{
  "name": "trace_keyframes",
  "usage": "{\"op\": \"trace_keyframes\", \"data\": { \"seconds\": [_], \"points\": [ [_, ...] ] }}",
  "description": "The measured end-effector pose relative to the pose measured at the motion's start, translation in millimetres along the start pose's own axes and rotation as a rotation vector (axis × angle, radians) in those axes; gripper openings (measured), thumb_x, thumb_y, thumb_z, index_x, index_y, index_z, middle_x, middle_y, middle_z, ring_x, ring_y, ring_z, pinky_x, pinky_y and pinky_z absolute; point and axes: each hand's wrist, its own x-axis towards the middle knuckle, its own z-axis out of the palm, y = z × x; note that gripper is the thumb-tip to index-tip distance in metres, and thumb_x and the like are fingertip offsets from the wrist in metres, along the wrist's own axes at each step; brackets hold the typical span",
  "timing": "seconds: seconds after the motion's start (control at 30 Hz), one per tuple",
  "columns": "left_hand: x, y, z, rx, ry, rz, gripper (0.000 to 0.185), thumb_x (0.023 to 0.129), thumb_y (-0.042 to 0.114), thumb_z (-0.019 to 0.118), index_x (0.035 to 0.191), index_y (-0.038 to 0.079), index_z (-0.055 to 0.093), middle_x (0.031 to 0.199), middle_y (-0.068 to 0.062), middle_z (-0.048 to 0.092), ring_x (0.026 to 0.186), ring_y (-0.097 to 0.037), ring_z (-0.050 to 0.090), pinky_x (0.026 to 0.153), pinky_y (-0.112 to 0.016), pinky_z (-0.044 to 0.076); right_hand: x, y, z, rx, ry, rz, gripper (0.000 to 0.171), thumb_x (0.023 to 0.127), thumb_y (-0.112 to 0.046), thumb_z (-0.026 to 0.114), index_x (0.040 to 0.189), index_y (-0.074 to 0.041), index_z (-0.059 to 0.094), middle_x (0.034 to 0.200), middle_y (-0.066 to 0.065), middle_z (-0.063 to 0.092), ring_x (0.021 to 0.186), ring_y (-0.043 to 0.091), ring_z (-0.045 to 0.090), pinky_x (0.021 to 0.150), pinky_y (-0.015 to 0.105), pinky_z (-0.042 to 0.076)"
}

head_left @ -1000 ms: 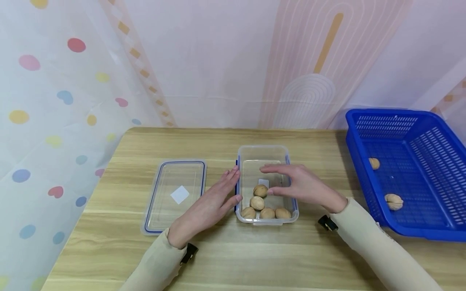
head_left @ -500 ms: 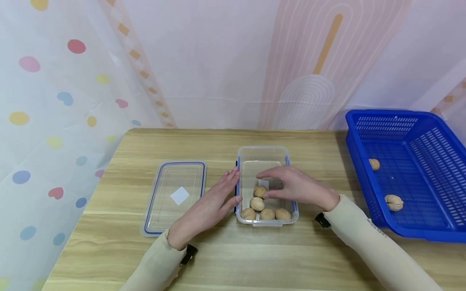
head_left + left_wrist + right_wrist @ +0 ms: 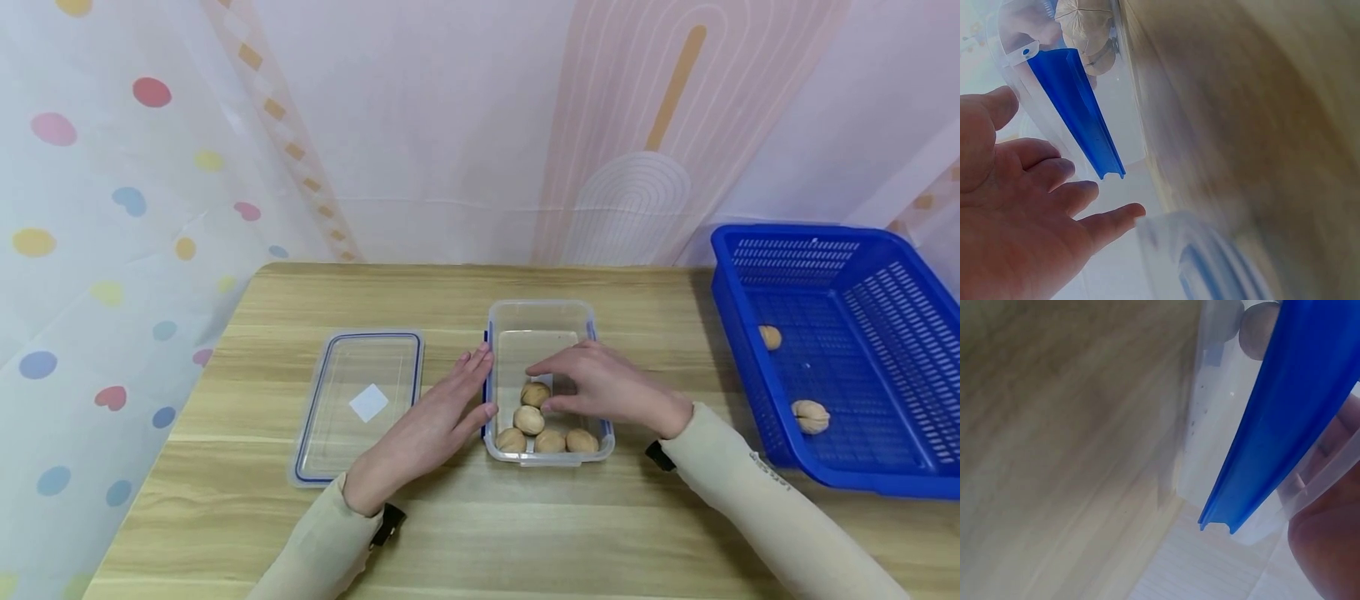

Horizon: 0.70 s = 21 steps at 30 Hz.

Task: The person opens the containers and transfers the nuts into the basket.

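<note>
A clear box [image 3: 542,321] sits mid-bench holding five walnuts [image 3: 528,419]; the right hand [image 3: 600,387] reaches in, fingers curled loosely by one. The left hand [image 3: 427,429], fingers straight together, braces the box's nine-o'clock wall. Judging progress: two walnuts remain in the blue basket [image 3: 832,250] at three o'clock, and the lid [image 3: 360,400] lies off at nine.

Tan walnuts [image 3: 528,419] lie in a clear box [image 3: 542,318] with blue clips. The basket [image 3: 892,483] is blue; the table [image 3: 450,533] shows pale wood grain.

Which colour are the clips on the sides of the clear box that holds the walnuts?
The side clips are blue; the box itself is clear. The left wrist view shows it best.
</note>
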Motion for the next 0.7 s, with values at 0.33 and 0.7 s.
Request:
{"op": "trace_keyframes", "data": {
  "seconds": [0.33, 0.7],
  "points": [
    [-0.3, -0.8, -0.7, -0.001, 0.009, 0.015, 0.066, 0.111, 0.032, 0.050, 0.162, 0.002, 0.023, 0.171, -0.013, 0.016, 0.156, -0.036, 0.018, 0.125, -0.054, 0.020, 4, -7, 0, -0.052, -0.074, 0.082, 0.051, 0.092, -0.034, 0.080, 0.135, -0.008, 0.069, 0.130, 0.005, 0.072, 0.120, 0.022, 0.067, 0.106, 0.050, 0.045],
    [0.4, -0.2, 0.0, -0.011, 0.015, 0.020, 0.065, 0.111, 0.032, 0.051, 0.162, 0.002, 0.024, 0.171, -0.013, 0.018, 0.156, -0.036, 0.019, 0.125, -0.054, 0.022, 5, -13, 3, -0.085, -0.063, 0.122, 0.046, 0.091, -0.033, 0.081, 0.131, -0.012, 0.073, 0.127, 0.002, 0.073, 0.119, 0.019, 0.068, 0.105, 0.048, 0.043]
  ]
}}
